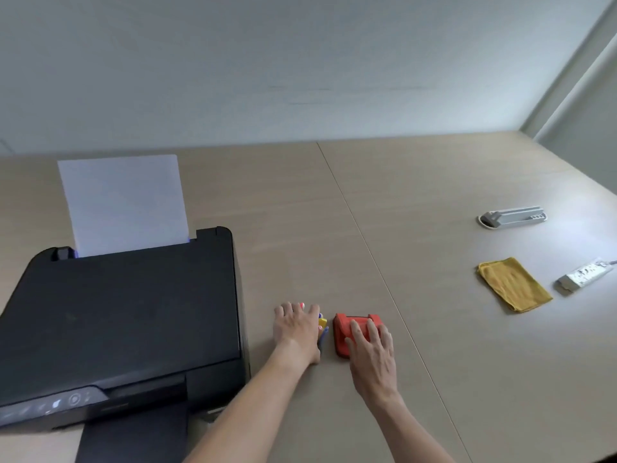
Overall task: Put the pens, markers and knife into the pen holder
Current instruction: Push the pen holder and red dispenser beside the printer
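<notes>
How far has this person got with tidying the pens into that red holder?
Barely started, it seems. Nothing looks done: no pen or marker shows inside the red pen holder, though the right hand resting on it hides part of it. In hand: the left hand lies over a small cluster of pens and markers beside the holder. Left: putting all of them in. I cannot pick out the knife.

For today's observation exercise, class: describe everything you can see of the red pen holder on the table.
The red pen holder is a small blocky piece, matte like plastic, with two raised ends at its far edge. It sits on the beige table, right of the black printer. The right hand lies over its near side, fingers on top. Its openings are hidden, so nothing can be seen inside it.
</notes>
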A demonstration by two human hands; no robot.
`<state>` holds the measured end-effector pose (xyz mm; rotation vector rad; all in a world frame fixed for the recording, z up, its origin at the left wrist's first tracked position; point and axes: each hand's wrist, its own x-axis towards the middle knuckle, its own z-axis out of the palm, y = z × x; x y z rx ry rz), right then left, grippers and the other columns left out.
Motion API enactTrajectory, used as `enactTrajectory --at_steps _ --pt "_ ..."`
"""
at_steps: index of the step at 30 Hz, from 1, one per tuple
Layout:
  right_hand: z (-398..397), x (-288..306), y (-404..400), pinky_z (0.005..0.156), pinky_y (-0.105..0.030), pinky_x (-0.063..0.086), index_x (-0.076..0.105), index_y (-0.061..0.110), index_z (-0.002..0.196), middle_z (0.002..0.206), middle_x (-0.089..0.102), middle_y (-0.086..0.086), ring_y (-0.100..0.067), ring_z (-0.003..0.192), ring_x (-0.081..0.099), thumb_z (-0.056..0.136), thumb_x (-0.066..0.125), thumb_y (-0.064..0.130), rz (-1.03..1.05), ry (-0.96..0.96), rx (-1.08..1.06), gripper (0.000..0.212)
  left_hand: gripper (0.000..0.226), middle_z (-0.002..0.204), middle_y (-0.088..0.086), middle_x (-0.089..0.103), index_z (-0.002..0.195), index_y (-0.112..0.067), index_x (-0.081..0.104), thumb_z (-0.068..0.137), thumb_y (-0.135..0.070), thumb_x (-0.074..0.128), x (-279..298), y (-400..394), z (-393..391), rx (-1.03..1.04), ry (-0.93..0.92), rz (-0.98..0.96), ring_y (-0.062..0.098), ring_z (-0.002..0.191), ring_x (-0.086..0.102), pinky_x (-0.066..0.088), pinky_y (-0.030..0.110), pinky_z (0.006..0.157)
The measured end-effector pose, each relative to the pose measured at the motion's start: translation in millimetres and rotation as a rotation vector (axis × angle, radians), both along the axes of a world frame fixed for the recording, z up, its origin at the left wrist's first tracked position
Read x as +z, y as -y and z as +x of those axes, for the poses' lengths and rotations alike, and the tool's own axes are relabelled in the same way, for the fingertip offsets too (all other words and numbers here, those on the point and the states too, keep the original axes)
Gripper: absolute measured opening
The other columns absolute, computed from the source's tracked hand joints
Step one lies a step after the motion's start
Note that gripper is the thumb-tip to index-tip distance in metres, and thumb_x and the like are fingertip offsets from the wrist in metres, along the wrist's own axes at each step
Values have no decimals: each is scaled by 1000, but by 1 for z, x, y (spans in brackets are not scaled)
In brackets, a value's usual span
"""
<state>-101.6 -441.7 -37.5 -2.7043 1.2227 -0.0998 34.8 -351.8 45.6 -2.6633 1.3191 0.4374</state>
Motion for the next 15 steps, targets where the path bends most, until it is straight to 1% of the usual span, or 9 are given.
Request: enactTrajectory --at_steps 2,3,4,7,8,11,13,15 --pt "11 3 4 102 -49 41 53 22 125 127 55 -12 -37 117 44 93 31 33 9 50 -6 40 51 125 13 52 121 -19 43 77 -35 64 1 8 13 -4 33 14 33 115 44 34 40 97" --pt "17 3 6 102 -49 42 53 22 125 127 55 -14 -39 117 44 94 36 31 4 56 1 37 51 123 12 52 120 -20 44 76 -35 66 1 12 20 0 37 19 33 114 44 34 39 97" --pt "23 2 9 103 -50 41 53 22 126 128 55 -14 -39 118 44 94 37 30 6 54 8 37 53 122 11 53 120 -20 44 75 -35 67 1 15 28 10 36 23 32 114 44 34 39 96" --pt "38 1 15 103 -50 41 52 22 127 129 54 -14 -38 120 42 92 22 36 6 43 32 48 60 121 11 53 120 -19 44 69 -34 73 0 23 52 57 30 31 32 114 45 34 38 95" --pt "44 1 16 102 -50 42 52 22 127 129 55 -14 -37 120 41 91 20 37 1 47 40 50 61 121 12 53 120 -19 44 69 -35 73 0 26 60 68 28 31 32 114 46 35 38 94" --pt "59 2 18 99 -51 45 54 22 126 129 55 -14 -35 120 37 92 21 42 15 78 24 50 64 120 11 54 119 -19 44 66 -34 75 -1 34 83 93 32 32 31 112 46 35 37 93" --pt "70 1 19 101 -51 43 53 23 127 131 53 -14 -35 122 37 94 19 45 30 73 22 52 67 120 10 54 120 -20 44 64 -35 77 -2 38 98 109 38 39 31 112 47 35 36 93" --pt "81 -3 21 103 -51 41 53 23 128 132 53 -15 -37 124 39 93 25 41 22 79 26 47 71 121 10 54 121 -21 44 62 -39 79 -3 42 112 120 43 55 31 114 47 34 37 93"
